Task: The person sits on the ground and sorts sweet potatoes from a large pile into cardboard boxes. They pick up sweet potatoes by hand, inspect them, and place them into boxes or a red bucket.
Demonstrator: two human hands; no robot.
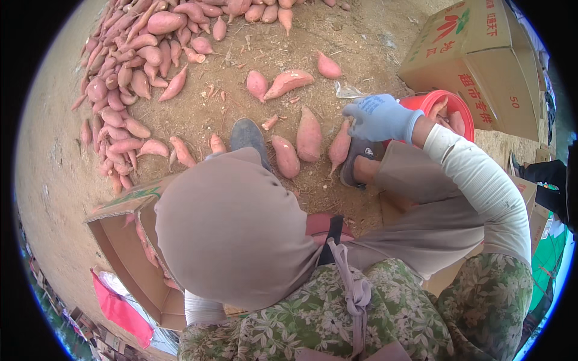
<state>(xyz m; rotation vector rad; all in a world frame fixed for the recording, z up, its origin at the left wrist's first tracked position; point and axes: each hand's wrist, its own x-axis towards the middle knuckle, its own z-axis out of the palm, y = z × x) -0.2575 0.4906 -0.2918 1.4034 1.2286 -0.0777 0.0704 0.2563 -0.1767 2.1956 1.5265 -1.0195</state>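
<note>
My right hand [381,118], in a light blue glove, has its thumb and fingers around the upper end of a pink sweet potato [339,148] beside my right shoe. Of my left hand only a bluish sliver of glove [216,155] shows past my raised left knee, at the lower end of another sweet potato [217,143]; its fingers are hidden. Between my shoes lie a large upright-pointing sweet potato [309,137] and a smaller one [286,158]. Farther forward are a long curved one [289,83] and a rounder one [257,85] touching or nearly touching it, and one more [329,66].
A big heap of sweet potatoes [146,54] spreads over the ground at front left. An open cardboard box [128,243] with sweet potatoes stands at my left. At right are a red bucket [469,118] holding pieces, a printed carton [492,85], and another person's dark-clothed leg [544,178].
</note>
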